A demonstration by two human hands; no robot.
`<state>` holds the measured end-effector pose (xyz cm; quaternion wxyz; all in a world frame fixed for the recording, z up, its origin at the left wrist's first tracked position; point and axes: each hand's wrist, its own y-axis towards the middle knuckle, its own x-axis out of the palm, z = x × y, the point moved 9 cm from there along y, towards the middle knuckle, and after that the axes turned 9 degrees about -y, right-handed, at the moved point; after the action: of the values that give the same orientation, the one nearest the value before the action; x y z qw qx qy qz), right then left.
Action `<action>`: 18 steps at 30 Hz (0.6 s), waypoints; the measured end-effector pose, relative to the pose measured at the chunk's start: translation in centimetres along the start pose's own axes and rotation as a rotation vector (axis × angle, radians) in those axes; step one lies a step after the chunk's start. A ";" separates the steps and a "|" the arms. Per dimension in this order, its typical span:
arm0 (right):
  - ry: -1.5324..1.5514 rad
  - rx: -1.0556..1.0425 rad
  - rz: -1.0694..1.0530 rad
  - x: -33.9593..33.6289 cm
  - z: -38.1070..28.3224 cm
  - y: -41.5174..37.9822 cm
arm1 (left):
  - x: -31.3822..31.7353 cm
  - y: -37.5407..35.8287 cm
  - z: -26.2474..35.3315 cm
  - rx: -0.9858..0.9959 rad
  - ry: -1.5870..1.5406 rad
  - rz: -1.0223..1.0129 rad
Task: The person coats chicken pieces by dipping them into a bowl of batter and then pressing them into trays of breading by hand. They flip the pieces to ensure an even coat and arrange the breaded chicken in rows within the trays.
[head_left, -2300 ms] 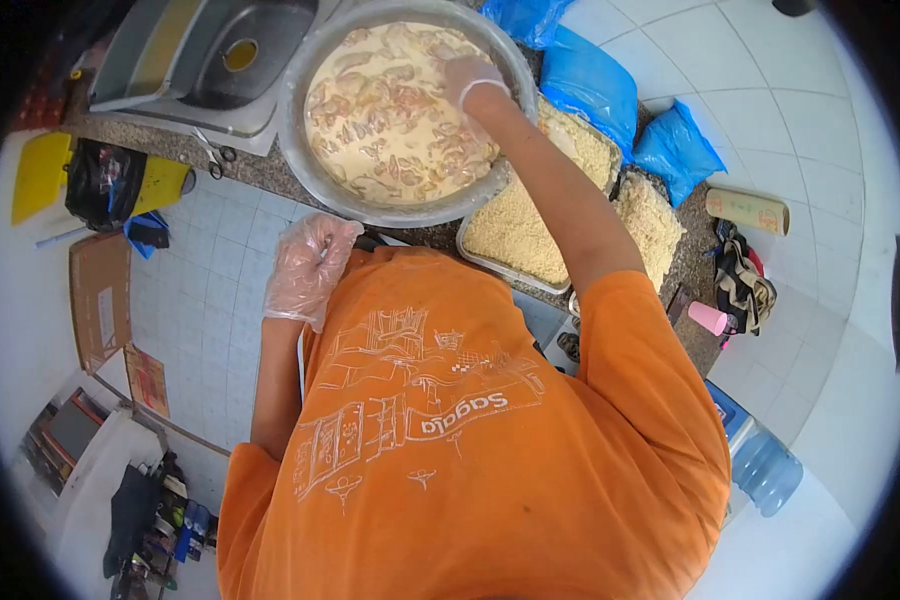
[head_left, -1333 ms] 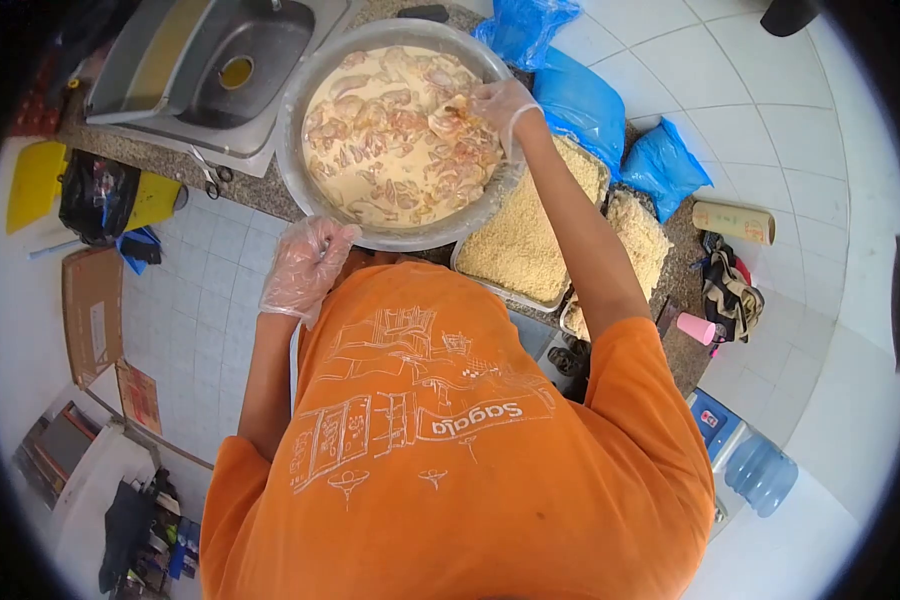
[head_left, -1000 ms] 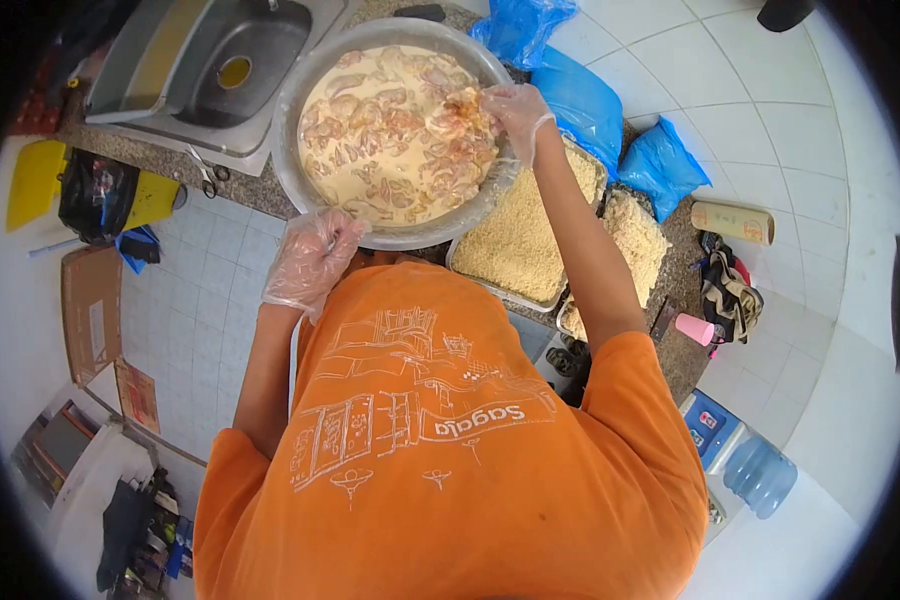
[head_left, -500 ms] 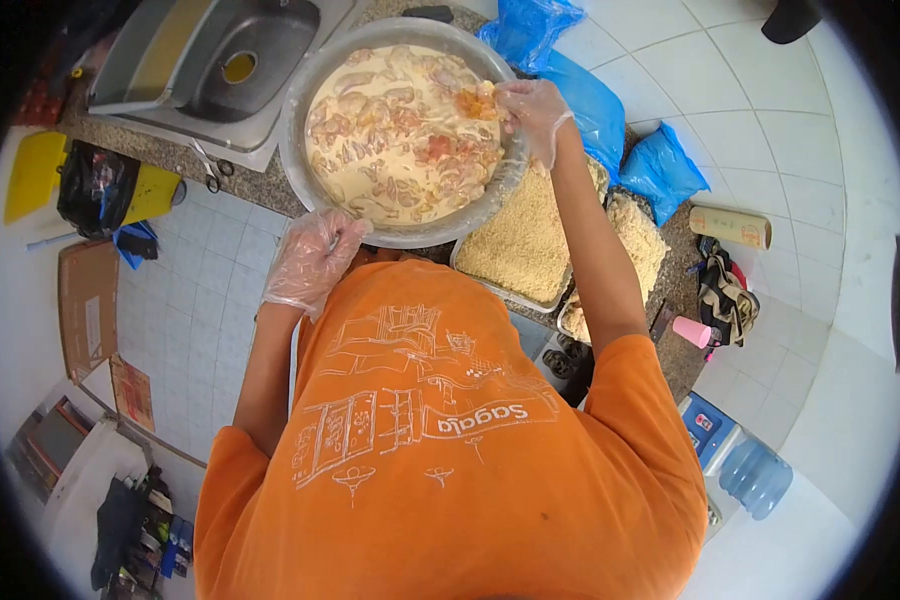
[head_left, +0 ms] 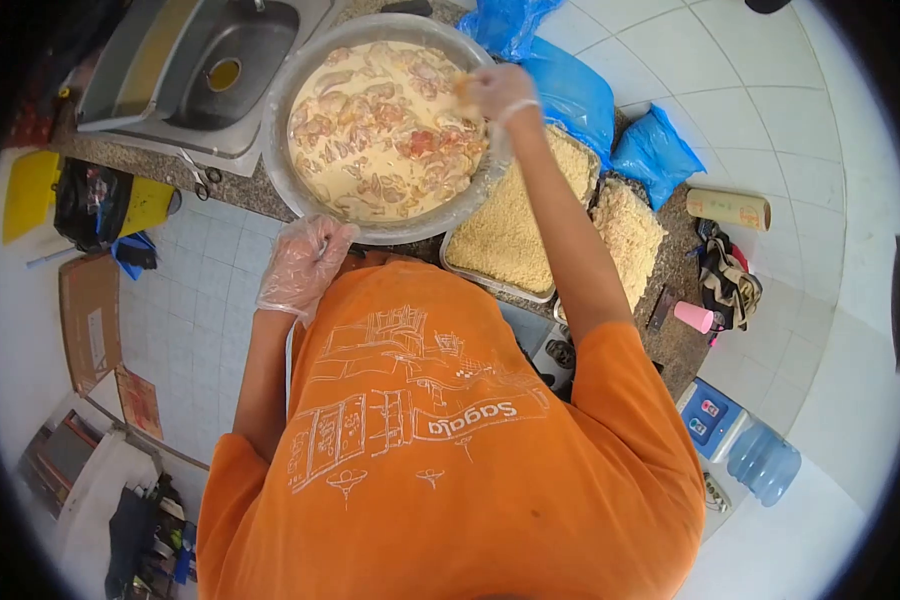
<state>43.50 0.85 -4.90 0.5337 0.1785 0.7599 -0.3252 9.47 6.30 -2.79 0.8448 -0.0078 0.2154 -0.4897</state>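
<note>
A large metal basin point(head_left: 278, 150) holds raw chicken pieces point(head_left: 380, 115) in a pale, creamy batter. My right hand point(head_left: 505, 95), in a clear plastic glove and somewhat blurred, is over the basin's right side. Its fingers are closed on a small, battered orange-yellow chicken piece point(head_left: 463, 90). My left hand point(head_left: 305, 262), also gloved, is closed at the basin's near left rim and appears to grip it; its fingertips are partly hidden. Below my right forearm lies a tray of breadcrumbs point(head_left: 505, 235), with a second heap of coated pieces point(head_left: 625, 240) beside it.
Left of the basin is a steel sink point(head_left: 240, 70), with scissors point(head_left: 200, 175) on the counter edge. Blue plastic bags point(head_left: 570, 100) stand behind the trays. A pink cup point(head_left: 692, 317) and a rolled cylinder point(head_left: 730, 208) are farther right.
My right hand has moved slightly left and up over the basin with the chicken piece. My left hand stays at the rim. The whole view has shifted a little.
</note>
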 end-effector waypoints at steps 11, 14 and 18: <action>-0.311 -0.226 -0.408 9.8 -5.8 3.6 | -2.8 -3.5 -1.7 0.089 0.091 0.191; -0.004 -0.295 -0.340 6.4 -3.2 2.5 | -2.6 -3.7 -2.7 -0.006 0.028 0.178; 0.902 -0.069 -0.336 3.6 2.6 -0.5 | -1.3 -2.4 -1.6 0.031 0.066 0.116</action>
<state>43.71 -1.58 -8.72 0.0967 0.1586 0.9442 -0.2720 6.32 6.49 -3.26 0.8642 0.0338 0.2357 -0.4432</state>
